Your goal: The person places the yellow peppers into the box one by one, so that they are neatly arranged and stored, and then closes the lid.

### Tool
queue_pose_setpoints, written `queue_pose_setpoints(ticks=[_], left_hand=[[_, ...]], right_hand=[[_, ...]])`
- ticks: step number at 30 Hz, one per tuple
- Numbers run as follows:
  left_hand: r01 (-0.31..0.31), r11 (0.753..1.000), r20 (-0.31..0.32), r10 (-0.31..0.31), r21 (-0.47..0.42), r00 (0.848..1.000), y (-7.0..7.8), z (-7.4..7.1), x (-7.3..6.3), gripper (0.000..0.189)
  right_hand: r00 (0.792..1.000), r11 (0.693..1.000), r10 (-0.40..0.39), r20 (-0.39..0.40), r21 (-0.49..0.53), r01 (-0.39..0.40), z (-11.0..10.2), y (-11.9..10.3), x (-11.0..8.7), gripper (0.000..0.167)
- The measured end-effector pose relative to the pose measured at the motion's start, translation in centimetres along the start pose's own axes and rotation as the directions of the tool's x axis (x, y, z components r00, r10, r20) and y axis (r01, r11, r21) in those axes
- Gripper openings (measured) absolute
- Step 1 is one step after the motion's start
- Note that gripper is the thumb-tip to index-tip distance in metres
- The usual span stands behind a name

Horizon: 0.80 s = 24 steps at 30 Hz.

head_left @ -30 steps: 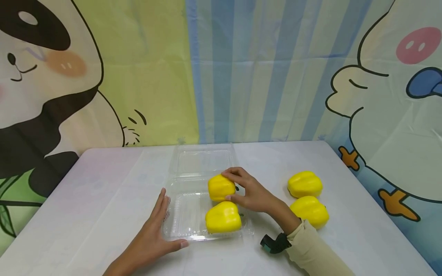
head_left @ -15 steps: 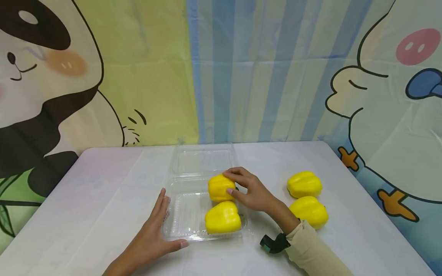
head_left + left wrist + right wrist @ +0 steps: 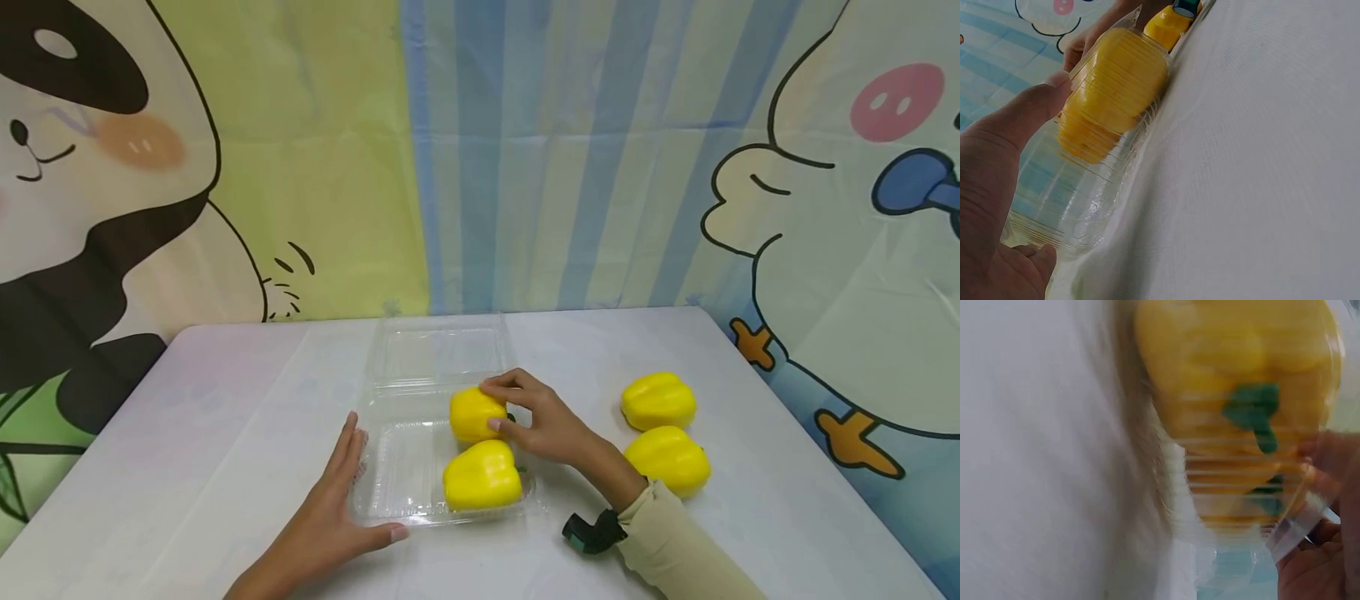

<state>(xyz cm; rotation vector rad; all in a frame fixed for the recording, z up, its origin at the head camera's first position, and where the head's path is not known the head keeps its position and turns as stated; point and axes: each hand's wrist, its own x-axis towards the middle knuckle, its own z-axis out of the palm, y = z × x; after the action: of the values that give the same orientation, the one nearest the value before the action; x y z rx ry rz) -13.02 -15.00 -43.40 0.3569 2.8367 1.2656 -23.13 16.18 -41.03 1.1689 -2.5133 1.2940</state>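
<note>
A clear plastic clamshell box (image 3: 408, 500) lies unfolded on the table with two yellow bell peppers in its right half. My right hand (image 3: 543, 425) pinches the rear bell pepper (image 3: 476, 414) between thumb and fingers. The front bell pepper (image 3: 482, 476) sits right beside it, its green stem facing right. At the box's front left corner is my left hand (image 3: 330, 500), fingers straight along the left side and thumb near the front edge. In the left wrist view, that thumb (image 3: 1044, 103) touches the rim. The right wrist view shows green stems (image 3: 1254, 409) through the ribbed wall.
Two more yellow bell peppers, a rear one (image 3: 658, 401) and a nearer one (image 3: 669, 461), lie on the white table (image 3: 780, 517) to the right, close to the right forearm. The box's lid (image 3: 438, 348) lies back toward the patterned curtain (image 3: 510, 167).
Very little differs. My right fingers have shifted slightly on the rear bell pepper, which sits a touch lower in view. The head view has turned a little; my left hand stays at the box.
</note>
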Motion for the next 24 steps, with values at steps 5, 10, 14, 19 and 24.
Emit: queue_pose_setpoints(ticks=[5, 10, 14, 19, 24], left_hand=[[-0.003, 1.0, -0.014, 0.003, -0.003, 1.0, -0.3, 0.08, 0.02, 0.132], [-0.006, 1.0, -0.015, 0.006, -0.011, 1.0, -0.47, 0.14, 0.06, 0.132], [0.006, 1.0, -0.009, -0.006, -0.01, 1.0, -0.42, 0.14, 0.06, 0.132], [0.011, 1.0, -0.001, -0.011, -0.01, 1.0, -0.32, 0.07, 0.11, 0.133], [0.0, 1.0, -0.003, 0.0, -0.003, 1.0, -0.32, 0.01, 0.12, 0.133]], right_hand=[[0.999, 0.998, 0.006, 0.045, -0.065, -0.003, 0.09, -0.2, 0.05, 0.046], [0.998, 0.997, 0.012, 0.059, -0.08, -0.008, -0.07, -0.08, 0.02, 0.047], [0.999, 0.996, -0.008, 0.054, -0.09, 0.012, -0.11, 0.28, 0.01, 0.048], [0.999, 0.996, -0.019, 0.035, -0.084, 0.022, 0.03, 0.53, -0.04, 0.049], [0.999, 0.996, -0.038, 0.014, -0.085, 0.039, 0.07, 0.31, -0.04, 0.046]])
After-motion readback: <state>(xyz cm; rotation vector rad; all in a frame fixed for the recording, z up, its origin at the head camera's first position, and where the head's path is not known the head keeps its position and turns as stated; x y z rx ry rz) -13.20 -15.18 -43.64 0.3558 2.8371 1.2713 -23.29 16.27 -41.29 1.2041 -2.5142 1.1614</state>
